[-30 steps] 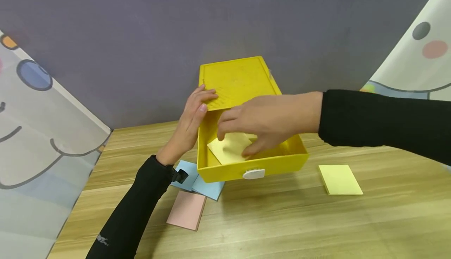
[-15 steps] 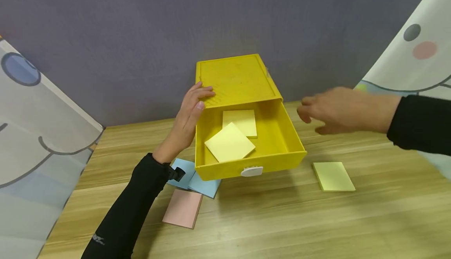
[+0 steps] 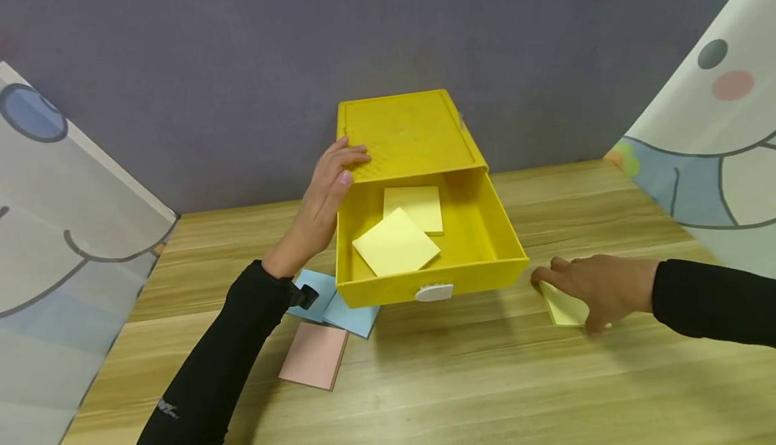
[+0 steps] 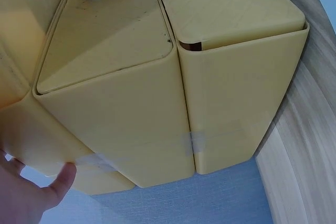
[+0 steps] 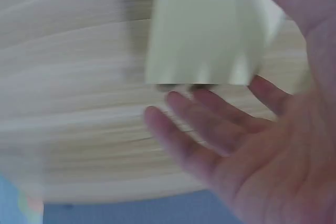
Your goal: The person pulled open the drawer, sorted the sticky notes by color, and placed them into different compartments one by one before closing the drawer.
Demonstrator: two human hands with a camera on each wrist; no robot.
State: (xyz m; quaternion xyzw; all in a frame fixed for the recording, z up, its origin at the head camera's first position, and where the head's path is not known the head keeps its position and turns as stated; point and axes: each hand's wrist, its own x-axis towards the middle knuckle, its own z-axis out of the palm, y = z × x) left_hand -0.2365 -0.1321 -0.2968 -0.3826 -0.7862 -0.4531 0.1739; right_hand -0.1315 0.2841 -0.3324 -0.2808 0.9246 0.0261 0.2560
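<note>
A yellow drawer box (image 3: 412, 135) has its top drawer (image 3: 479, 229) pulled out. Inside lie two pale yellow sticky note pads (image 3: 397, 243), the front one turned askew and overlapping the back one. My left hand (image 3: 318, 209) rests with extended fingers on the box's upper left edge; its thumb and part of a finger show in the left wrist view. To the right of the drawer, my right hand (image 3: 606, 289) spreads over another pale yellow sticky note pad (image 5: 205, 30) on the table. In the right wrist view, its fingertips are right at one edge of that pad, thumb at the opposite side.
Two light blue note pads (image 3: 354, 317) and a pink note pad (image 3: 314, 356) lie on the wooden table (image 3: 461, 378), left of the drawer. Lower closed drawers (image 4: 110, 30) show in the left wrist view. A grey wall (image 3: 254, 95) stands behind the box.
My right hand has left the drawer, moved right and come down over the pad on the table. The askew pad stays behind in the drawer. My left hand keeps its place.
</note>
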